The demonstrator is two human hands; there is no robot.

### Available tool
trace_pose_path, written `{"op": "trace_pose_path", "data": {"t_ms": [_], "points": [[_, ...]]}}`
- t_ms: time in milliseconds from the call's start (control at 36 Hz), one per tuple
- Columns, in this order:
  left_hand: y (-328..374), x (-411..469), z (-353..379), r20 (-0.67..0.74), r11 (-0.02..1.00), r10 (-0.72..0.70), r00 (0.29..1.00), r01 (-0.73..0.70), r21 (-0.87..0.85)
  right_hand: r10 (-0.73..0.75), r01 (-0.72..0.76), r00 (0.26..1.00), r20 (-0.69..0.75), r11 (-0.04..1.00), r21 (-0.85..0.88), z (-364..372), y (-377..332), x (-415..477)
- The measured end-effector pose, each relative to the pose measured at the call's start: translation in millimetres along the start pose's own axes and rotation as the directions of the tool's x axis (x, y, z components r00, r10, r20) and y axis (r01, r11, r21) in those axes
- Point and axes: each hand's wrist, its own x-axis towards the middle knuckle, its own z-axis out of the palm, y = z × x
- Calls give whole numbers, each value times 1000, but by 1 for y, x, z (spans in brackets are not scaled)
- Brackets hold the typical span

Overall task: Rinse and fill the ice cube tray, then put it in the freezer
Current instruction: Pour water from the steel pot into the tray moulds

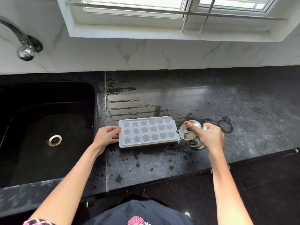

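While the left grip (106,135) pinches one end of the ice cube tray (147,132), the right grip (209,135) is curled round a steel jug (190,137) touching the other end. Filling seems in hand; next, tip the spout gently over the nearest cells.

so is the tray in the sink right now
No, the ice cube tray lies on the counter right of the sink, left hand holding its end, right hand gripping a steel jug beside it.
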Motion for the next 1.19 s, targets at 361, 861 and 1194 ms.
{"op": "trace_pose_path", "data": {"t_ms": [361, 861, 1194], "points": [[-4, 3, 0, 1, 1000, -2, 1000, 2, 5, 9, -9, 1000, 7, 1000, 11, -1, -3, 0], [-4, 3, 0, -13, 1000, 4, 1000, -4, 0, -34, 34, 997, 66, 999, 7, 8, -14, -12], [-5, 4, -1, 9, 999, -7, 1000, 8, -39, -39, 42, 995, 87, 999, -23, 11, -18, -13]]}}
